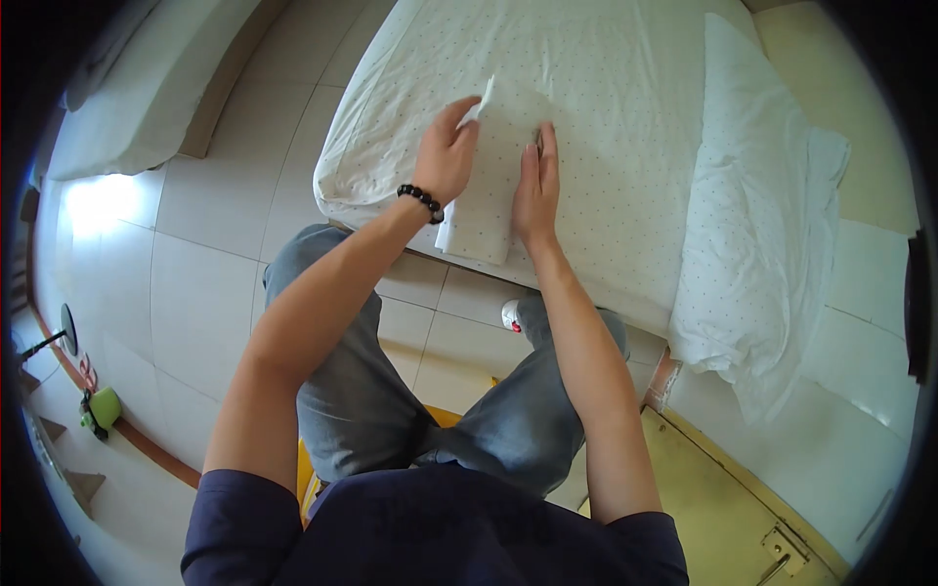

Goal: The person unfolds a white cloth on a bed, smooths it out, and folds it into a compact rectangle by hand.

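Note:
On the bed lies a folded white cloth (485,210) with small dots, close to the bed's near edge. My left hand (447,156), with a black bead bracelet (420,202) on its wrist, is at the cloth's left side. Its fingers curve and stay apart, the tips by a raised edge of the cloth. Along the cloth's right side stands my right hand (537,195), fingers stretched forward and thumb apart from them. Part of its palm side is hidden. The dotted sheet (616,176) beneath has the same pattern.
A dotted white pillow (738,215) lies along the bed's right side. My knees reach the bed's near edge. A yellow cabinet (718,498) with a metal latch stands at lower right. Far left are a pale piece of furniture (147,88) and a green object (105,405).

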`<move>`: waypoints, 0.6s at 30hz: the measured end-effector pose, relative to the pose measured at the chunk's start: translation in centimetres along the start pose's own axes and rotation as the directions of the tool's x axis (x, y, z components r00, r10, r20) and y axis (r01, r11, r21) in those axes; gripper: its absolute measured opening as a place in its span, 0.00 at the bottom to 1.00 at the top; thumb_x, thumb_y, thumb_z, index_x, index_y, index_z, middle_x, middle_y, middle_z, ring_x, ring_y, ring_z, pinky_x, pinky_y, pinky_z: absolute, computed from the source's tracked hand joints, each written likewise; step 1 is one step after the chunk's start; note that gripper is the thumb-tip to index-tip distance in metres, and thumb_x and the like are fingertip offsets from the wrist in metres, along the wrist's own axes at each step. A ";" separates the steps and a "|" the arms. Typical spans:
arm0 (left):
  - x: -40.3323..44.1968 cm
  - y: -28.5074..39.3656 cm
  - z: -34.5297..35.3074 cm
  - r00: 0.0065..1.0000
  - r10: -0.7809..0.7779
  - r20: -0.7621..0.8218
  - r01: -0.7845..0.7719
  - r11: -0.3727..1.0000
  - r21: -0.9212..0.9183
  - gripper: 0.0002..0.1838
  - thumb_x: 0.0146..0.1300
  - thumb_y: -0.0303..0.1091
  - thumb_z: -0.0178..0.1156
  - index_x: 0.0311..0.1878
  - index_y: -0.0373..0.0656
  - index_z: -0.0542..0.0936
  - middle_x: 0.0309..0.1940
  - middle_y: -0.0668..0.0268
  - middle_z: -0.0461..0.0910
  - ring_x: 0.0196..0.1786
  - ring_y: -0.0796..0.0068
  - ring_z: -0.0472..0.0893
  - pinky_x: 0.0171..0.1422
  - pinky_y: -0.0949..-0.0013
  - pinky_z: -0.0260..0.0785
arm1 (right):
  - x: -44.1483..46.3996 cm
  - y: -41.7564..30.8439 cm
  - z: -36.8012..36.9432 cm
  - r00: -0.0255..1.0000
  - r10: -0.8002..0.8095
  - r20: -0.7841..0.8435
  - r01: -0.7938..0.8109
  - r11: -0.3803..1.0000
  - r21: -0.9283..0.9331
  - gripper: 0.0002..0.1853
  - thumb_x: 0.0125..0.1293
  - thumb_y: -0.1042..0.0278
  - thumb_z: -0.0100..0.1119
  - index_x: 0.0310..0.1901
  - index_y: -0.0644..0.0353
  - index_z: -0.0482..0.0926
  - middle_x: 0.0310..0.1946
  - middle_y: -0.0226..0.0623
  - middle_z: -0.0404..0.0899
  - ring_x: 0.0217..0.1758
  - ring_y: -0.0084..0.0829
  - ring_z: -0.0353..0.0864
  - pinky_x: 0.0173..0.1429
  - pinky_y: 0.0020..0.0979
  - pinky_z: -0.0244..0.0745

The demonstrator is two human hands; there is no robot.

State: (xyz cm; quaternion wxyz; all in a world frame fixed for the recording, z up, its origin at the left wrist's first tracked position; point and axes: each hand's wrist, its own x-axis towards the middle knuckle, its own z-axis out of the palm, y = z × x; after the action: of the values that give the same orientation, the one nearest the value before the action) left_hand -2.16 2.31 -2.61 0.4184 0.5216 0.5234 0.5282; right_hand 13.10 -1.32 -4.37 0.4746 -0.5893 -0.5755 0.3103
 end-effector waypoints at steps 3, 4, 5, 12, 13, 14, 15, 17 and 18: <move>-2.6 -2.1 0.0 0.998 -0.062 0.032 0.063 0.998 -0.025 0.23 0.76 0.27 0.54 0.72 0.38 0.80 0.61 0.55 0.87 0.55 0.63 0.85 0.64 0.65 0.76 | -2.8 -0.6 0.1 0.999 0.021 -0.034 -0.019 0.999 0.049 0.35 0.89 0.56 0.43 0.85 0.71 0.52 0.88 0.56 0.50 0.92 0.50 0.50 0.92 0.43 0.48; -3.6 -2.6 0.3 0.998 -0.048 0.036 0.049 0.998 -0.028 0.23 0.76 0.27 0.54 0.72 0.38 0.80 0.61 0.55 0.87 0.55 0.63 0.85 0.64 0.65 0.76 | -3.5 -0.7 0.4 0.999 0.023 -0.048 -0.020 0.998 0.064 0.35 0.89 0.57 0.43 0.85 0.71 0.53 0.88 0.56 0.50 0.92 0.50 0.50 0.92 0.43 0.48; -4.7 -3.0 0.6 1.000 0.004 0.022 -0.003 0.999 -0.034 0.24 0.76 0.27 0.54 0.72 0.37 0.79 0.63 0.55 0.86 0.57 0.63 0.84 0.66 0.65 0.76 | -4.1 -0.8 0.7 0.998 0.026 -0.058 -0.022 0.997 0.077 0.34 0.88 0.57 0.43 0.85 0.71 0.53 0.88 0.56 0.50 0.91 0.50 0.50 0.92 0.43 0.49; -6.9 -3.1 -0.1 0.997 0.055 0.056 -0.044 0.984 -0.175 0.25 0.76 0.23 0.52 0.75 0.34 0.76 0.75 0.53 0.77 0.73 0.57 0.78 0.76 0.65 0.70 | -4.4 -1.9 2.4 0.998 0.014 -0.058 -0.014 1.000 0.007 0.32 0.87 0.63 0.45 0.84 0.71 0.56 0.87 0.57 0.52 0.91 0.52 0.52 0.91 0.44 0.51; -6.9 -2.8 -0.4 0.996 0.011 0.083 0.007 0.976 -0.216 0.26 0.76 0.22 0.52 0.75 0.33 0.76 0.78 0.52 0.75 0.76 0.56 0.76 0.78 0.65 0.68 | -4.3 -1.9 2.5 0.999 0.015 -0.045 -0.017 0.999 -0.033 0.31 0.87 0.64 0.46 0.83 0.71 0.56 0.87 0.58 0.53 0.91 0.53 0.52 0.91 0.44 0.51; -7.3 -2.5 -0.8 0.996 0.021 0.091 -0.001 0.977 -0.213 0.26 0.76 0.22 0.52 0.75 0.33 0.76 0.78 0.52 0.75 0.76 0.56 0.76 0.78 0.65 0.68 | -4.4 -1.9 2.5 0.998 0.011 -0.057 -0.013 1.000 -0.028 0.31 0.87 0.64 0.46 0.83 0.71 0.56 0.87 0.58 0.53 0.91 0.53 0.52 0.91 0.44 0.51; -8.0 -1.9 -1.3 0.993 -0.018 0.117 0.040 0.981 -0.189 0.27 0.76 0.21 0.51 0.76 0.33 0.75 0.79 0.51 0.74 0.78 0.56 0.74 0.80 0.65 0.67 | -4.9 -1.7 2.5 0.998 -0.017 -0.066 0.012 0.997 -0.078 0.31 0.86 0.65 0.47 0.83 0.71 0.57 0.86 0.58 0.54 0.90 0.53 0.53 0.90 0.45 0.53; -9.1 -0.8 -2.2 0.980 -0.096 0.176 0.120 0.984 -0.132 0.28 0.75 0.18 0.49 0.78 0.33 0.73 0.81 0.50 0.71 0.81 0.56 0.70 0.83 0.65 0.63 | -6.0 -1.1 2.4 0.994 -0.068 -0.090 0.051 0.983 -0.177 0.30 0.85 0.69 0.48 0.82 0.72 0.58 0.86 0.60 0.55 0.89 0.55 0.55 0.89 0.46 0.55; -9.4 -0.4 -2.3 0.968 -0.137 0.209 0.160 0.982 -0.098 0.29 0.75 0.16 0.49 0.78 0.32 0.72 0.82 0.49 0.69 0.83 0.55 0.69 0.84 0.65 0.62 | -6.5 -1.0 2.4 0.990 -0.089 -0.106 0.063 0.972 -0.225 0.30 0.84 0.70 0.49 0.82 0.72 0.58 0.85 0.61 0.55 0.89 0.55 0.56 0.89 0.47 0.56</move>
State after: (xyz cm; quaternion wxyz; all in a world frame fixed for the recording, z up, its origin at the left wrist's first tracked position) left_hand -3.52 -7.25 -3.88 0.5366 0.5070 0.4849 0.4688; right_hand 9.59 -7.25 -5.47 0.4499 -0.6329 -0.6003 0.1914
